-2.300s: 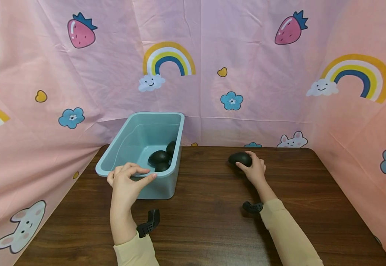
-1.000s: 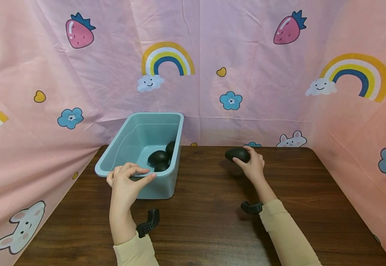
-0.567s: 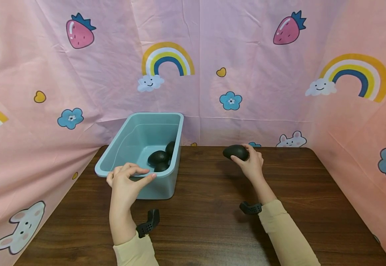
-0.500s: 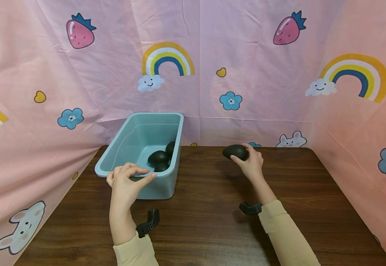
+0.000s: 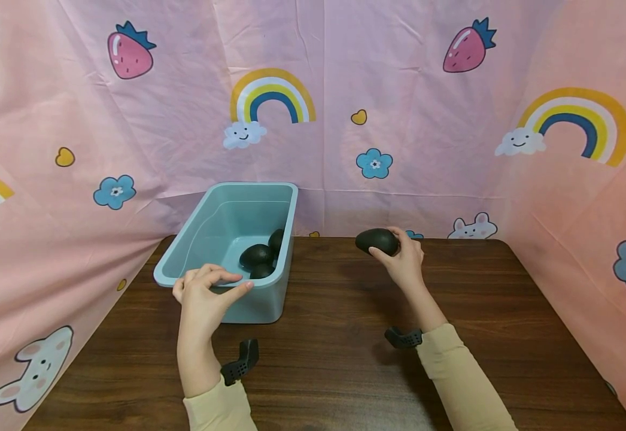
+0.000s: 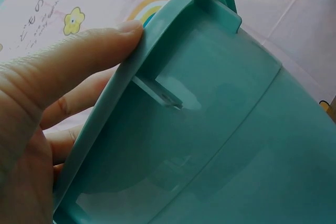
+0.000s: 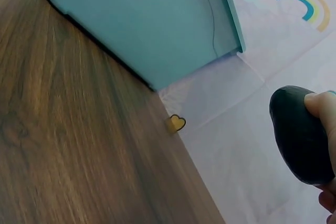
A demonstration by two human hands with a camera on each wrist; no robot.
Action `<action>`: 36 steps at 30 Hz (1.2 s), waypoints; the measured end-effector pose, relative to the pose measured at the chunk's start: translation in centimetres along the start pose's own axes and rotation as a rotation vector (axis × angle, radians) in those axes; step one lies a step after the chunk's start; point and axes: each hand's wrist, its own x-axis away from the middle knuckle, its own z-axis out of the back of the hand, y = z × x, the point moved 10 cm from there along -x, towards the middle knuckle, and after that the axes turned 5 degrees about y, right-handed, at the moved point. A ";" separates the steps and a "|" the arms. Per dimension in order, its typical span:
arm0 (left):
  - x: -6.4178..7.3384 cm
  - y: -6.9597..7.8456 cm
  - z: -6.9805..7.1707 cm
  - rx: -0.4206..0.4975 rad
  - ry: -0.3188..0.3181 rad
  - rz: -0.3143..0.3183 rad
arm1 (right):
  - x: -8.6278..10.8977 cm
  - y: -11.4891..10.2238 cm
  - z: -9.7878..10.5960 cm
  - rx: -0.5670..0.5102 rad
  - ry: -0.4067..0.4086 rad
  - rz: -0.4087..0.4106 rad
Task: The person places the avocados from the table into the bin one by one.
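My right hand (image 5: 403,264) holds a dark green-black avocado (image 5: 376,240) above the back of the table, thumb on the near side and fingers on the far side. The right wrist view also shows this avocado (image 7: 299,135) in its grip. At the left, my left hand (image 5: 203,302) pinches the near rim of a light blue plastic bin (image 5: 285,293). In the left wrist view its thumb lies on the bin's rim (image 6: 113,90), with fingers behind it. Several dark avocados (image 5: 257,256) lie in the bin, against its right and near walls; the rim partly hides them.
The bin stands on a dark brown wooden table (image 5: 340,359), close to the back edge. A pink printed cloth (image 5: 329,78) hangs behind the table and along both sides. Each wrist wears a black camera mount, such as the right mount (image 5: 403,337).
My right hand has lifted the avocado off the table and moved it slightly left and up. My left hand, the bin and the avocados in it stay where they were.
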 end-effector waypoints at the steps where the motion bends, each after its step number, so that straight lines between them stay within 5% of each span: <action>1: 0.0 0.0 0.0 0.000 0.001 -0.001 | 0.0 -0.2 0.0 0.000 -0.001 0.000; 36: -0.3 -0.2 -0.1 0.004 0.005 -0.022 | 0.8 -7.1 -1.4 -0.118 0.001 0.043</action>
